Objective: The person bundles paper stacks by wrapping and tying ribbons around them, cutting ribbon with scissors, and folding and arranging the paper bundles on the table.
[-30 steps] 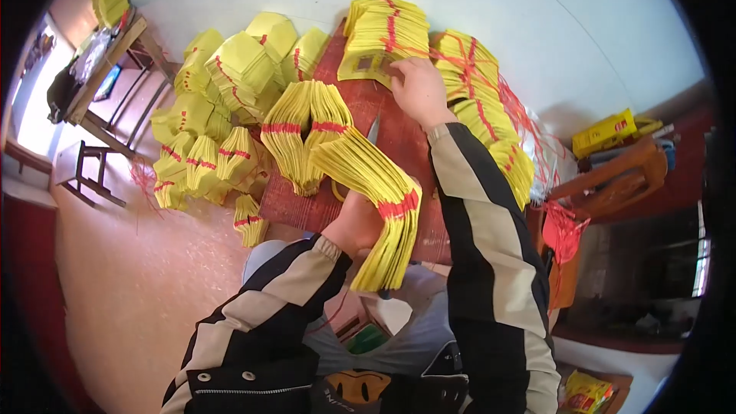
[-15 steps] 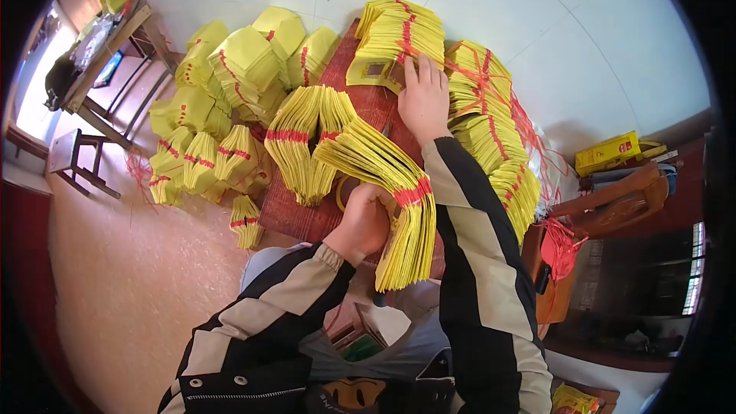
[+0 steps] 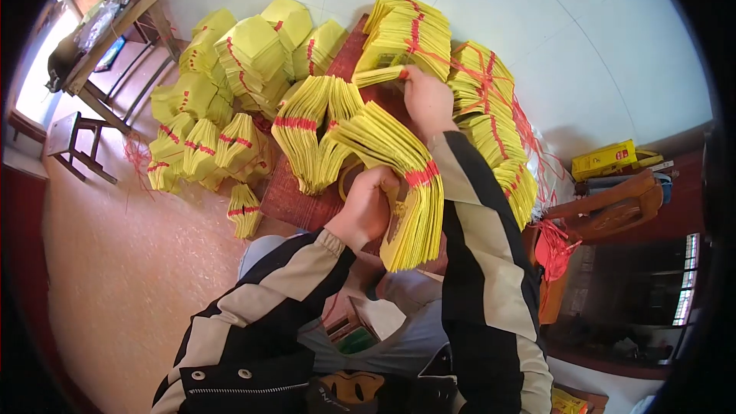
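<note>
My left hand (image 3: 364, 207) is closed around the inner side of a thick fan of folded yellow papers (image 3: 420, 218), which bends downward and has a red stripe across its middle. Farther up, my right hand (image 3: 429, 103) pinches a thin folded yellow paper (image 3: 379, 76) at its red-marked end. That paper is just below the front of a tall stack of yellow papers (image 3: 402, 31). Left of the held fan, another fanned yellow bundle (image 3: 307, 134) stands on the dark red wooden surface (image 3: 295, 203). My right fingertips are partly hidden.
Several yellow paper bundles (image 3: 253, 54) are piled on the left. Stacks tied with red string (image 3: 483, 80) line the right side, beside a wooden chair (image 3: 613, 203). A small stool (image 3: 80, 142) and a wooden table (image 3: 115, 34) stand at far left.
My right hand has gone from spread fingers on the stack's front to a pinch on a thin folded paper, now apart from the stack. The left hand keeps its fan.
</note>
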Motion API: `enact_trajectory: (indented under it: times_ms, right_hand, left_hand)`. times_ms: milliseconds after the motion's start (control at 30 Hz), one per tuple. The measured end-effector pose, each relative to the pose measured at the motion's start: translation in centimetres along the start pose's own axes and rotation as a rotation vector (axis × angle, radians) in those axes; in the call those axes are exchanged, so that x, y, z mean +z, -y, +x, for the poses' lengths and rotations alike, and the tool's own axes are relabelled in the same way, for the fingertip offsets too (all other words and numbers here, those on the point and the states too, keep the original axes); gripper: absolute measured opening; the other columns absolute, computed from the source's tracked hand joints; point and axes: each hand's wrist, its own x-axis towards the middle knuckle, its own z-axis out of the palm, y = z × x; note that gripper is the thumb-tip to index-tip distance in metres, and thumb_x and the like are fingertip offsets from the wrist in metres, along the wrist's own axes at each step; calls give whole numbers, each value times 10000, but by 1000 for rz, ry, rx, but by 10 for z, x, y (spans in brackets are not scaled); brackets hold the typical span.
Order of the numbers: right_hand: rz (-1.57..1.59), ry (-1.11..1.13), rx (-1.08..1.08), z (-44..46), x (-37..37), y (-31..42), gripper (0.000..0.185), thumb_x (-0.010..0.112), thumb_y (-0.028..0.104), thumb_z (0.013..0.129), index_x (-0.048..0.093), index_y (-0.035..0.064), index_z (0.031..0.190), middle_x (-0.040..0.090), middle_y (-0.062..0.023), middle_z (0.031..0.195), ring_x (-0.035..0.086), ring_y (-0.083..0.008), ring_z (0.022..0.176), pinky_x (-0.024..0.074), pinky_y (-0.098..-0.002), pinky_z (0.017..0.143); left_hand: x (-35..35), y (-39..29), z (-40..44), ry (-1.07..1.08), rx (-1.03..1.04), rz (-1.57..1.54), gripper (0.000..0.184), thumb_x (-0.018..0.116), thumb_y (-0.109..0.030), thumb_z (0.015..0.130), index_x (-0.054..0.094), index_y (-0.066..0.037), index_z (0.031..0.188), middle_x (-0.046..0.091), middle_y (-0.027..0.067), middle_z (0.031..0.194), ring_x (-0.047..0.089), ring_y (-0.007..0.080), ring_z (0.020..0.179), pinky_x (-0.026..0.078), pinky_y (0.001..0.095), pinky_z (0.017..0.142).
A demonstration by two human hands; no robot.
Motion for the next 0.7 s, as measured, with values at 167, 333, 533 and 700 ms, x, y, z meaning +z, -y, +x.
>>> enact_trajectory:
  times_ms: [167, 333, 533, 700]
  right_hand:
    - [186, -324, 120, 1, -90, -16, 254, 570, 208, 961, 761, 54, 1028, 723, -217, 810, 718, -367, 787, 560, -474, 687]
    - [1094, -468, 548, -85, -241, 10, 275, 637, 229, 998, 733, -24, 1050, 657, -10, 797, 587, -94, 682, 482, -290, 627]
    - [1104, 144, 649, -203, -255, 47, 235, 640, 185, 1013, 698, -40, 1041, 638, 2, 874, 588, -99, 839, 454, -256, 729]
    - [327, 13, 408, -212, -189, 38, 287, 616, 251, 1017, 689, 22, 860, 650, -212, 709, 676, -340, 625, 506, -455, 596]
  left_hand:
    - [10, 5, 5, -124, 129, 102, 446, 511, -56, 840, 577, -12, 1279, 661, 98, 1212, 637, 263, 1145, 495, 436, 1045]
    - [12, 8, 8, -126, 147, 171, 461, 523, -63, 848, 562, 14, 1301, 654, 105, 1234, 629, 257, 1168, 491, 425, 1052]
    - [4, 14, 11, 79, 53, 84, 407, 576, -208, 1015, 547, 0, 1364, 658, 157, 1279, 674, 275, 1134, 553, 422, 986]
    - [4, 32, 16, -65, 210, 211, 414, 497, -291, 1090, 537, -45, 1421, 642, 119, 1356, 645, 257, 1212, 535, 430, 1043]
